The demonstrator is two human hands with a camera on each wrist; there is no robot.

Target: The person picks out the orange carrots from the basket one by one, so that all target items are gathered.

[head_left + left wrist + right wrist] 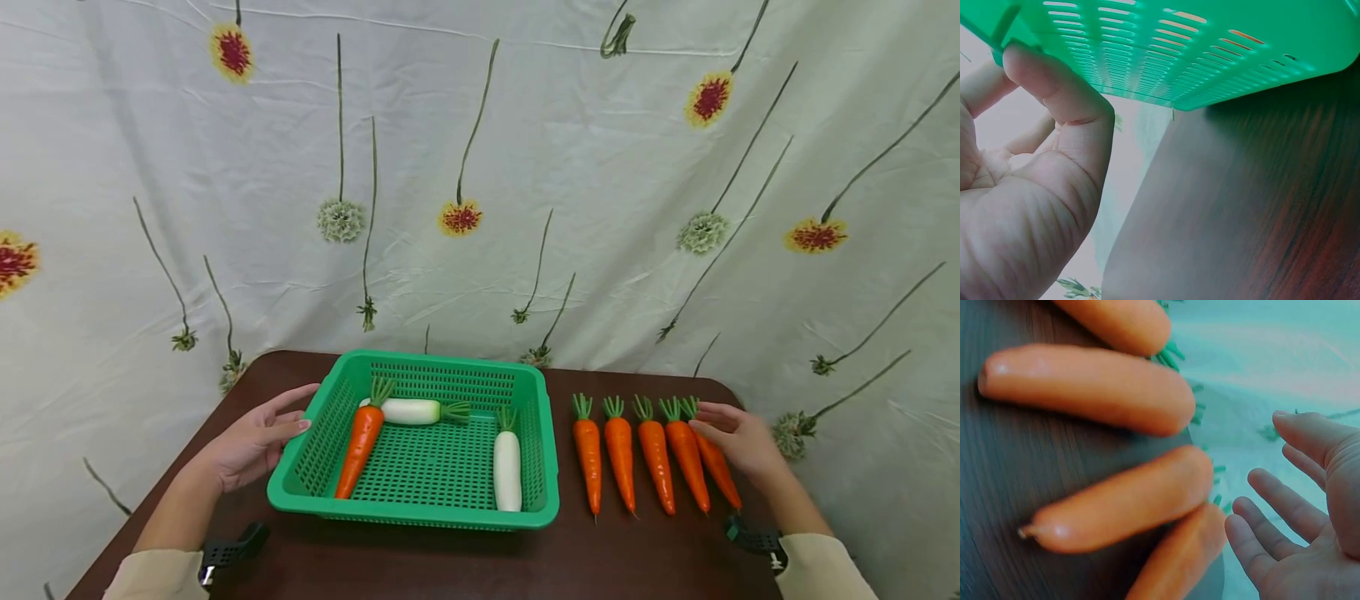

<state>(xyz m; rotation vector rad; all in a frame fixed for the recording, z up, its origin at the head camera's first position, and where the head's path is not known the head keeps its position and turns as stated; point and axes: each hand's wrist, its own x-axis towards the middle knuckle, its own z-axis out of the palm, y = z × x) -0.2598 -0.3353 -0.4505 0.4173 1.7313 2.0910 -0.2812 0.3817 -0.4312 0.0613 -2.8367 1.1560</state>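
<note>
My left hand (251, 437) is at the left side of a green plastic basket (412, 512), thumb and forefinger apart at its rim. In the left wrist view the thumb (1054, 87) touches the basket's edge. Inside the basket lie one carrot (362, 446) and two white radishes, one crosswise (411, 411) at the back, the other lengthwise (507, 471) at the right. My right hand (738, 437) reaches over the rightmost carrot (718, 471) of a row, hiding part of it. Its fingers are spread in the right wrist view, with nothing held.
Several carrots (655, 458) lie side by side right of the basket, green tops toward the back. The dark brown table (600, 558) ends at a white flower-patterned cloth (420, 275) hanging behind. Each wrist wears a black strap mount (232, 550).
</note>
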